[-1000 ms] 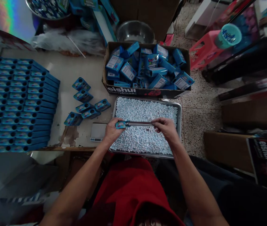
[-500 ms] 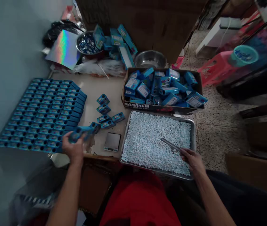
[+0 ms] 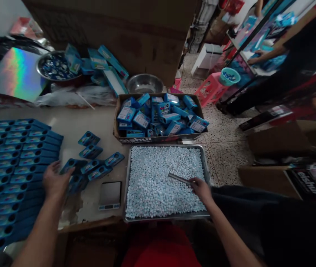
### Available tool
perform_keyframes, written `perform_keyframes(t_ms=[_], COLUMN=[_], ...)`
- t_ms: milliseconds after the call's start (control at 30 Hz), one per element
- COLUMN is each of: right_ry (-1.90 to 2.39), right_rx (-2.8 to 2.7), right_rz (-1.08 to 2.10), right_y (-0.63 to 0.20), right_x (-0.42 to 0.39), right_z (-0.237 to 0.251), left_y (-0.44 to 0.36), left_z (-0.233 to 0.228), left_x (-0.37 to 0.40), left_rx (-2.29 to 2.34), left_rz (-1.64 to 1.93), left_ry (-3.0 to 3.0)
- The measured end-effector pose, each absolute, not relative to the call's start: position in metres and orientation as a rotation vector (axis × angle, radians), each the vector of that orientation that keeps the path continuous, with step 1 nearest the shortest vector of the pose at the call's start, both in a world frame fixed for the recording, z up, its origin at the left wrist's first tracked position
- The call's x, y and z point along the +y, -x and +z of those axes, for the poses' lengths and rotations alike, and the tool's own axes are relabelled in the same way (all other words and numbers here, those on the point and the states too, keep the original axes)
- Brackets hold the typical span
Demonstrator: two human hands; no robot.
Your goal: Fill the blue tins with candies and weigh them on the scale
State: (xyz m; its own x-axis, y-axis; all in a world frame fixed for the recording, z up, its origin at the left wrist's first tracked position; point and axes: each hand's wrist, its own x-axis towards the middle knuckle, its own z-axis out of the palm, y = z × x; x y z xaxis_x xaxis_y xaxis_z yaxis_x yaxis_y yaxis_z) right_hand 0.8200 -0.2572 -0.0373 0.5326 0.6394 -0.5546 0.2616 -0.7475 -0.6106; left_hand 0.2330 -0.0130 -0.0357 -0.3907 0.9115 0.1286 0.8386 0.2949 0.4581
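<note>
My left hand (image 3: 56, 181) is closed on one end of a small blue box (image 3: 72, 164), with the thumb in front and the fingers behind. Several more blue boxes (image 3: 90, 151) lie loosely beside it on the table. At the left stand tight rows of the same boxes (image 3: 15, 167). My right hand (image 3: 201, 188) grips a narrow metal strip-like tool (image 3: 178, 178) over a metal tray (image 3: 125, 207) spread with small pale blue and white pellets (image 3: 160, 185). A small digital scale (image 3: 110, 194) sits between the loose boxes and the tray.
Behind the tray, a cardboard box (image 3: 158, 140) is heaped with blue packets. Further back are a steel bowl (image 3: 145, 82), a bowl of wrapped pieces (image 3: 57, 66) and a shiny iridescent sheet (image 3: 18, 74). A pink stool (image 3: 210, 87) and a co-worker's arm (image 3: 269, 55) are at the right.
The view has swung right and closer. My left hand has brought its blue box among the loose ones. My right hand keeps the metal tool over the pellets.
</note>
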Motion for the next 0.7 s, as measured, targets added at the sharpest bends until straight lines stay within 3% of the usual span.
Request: perform_keyframes(t_ms=[133,267,400,533,700], right_ry=[2.435,2.485,2.505,2.529,2.526], right_rx=[-0.991,-1.166,-1.188,-1.142,-1.200], right_rz=[0.934,0.848,0.837,0.846,0.824], right_y=[-0.812,-0.796,-0.797,-0.805,-0.802], right_x=[-0.258,-0.255,-0.250,-0.248,-0.253], right_z=[-0.037,-0.036,-0.038,-0.047,-0.049], left_y=[-0.347,-0.531,-0.659,-0.686,-0.633], left_z=[0.016,0.046,0.034,0.026,0.067], left_x=[0.024,0.086,0.126,0.138,0.120], left_rx=[1.928,1.246,1.032,1.040,1.161], left_rz=[0.981,0.738,0.530,0.595,0.896], left_ry=[-2.104,-2.338,-2.342,-2.314,-2.259])
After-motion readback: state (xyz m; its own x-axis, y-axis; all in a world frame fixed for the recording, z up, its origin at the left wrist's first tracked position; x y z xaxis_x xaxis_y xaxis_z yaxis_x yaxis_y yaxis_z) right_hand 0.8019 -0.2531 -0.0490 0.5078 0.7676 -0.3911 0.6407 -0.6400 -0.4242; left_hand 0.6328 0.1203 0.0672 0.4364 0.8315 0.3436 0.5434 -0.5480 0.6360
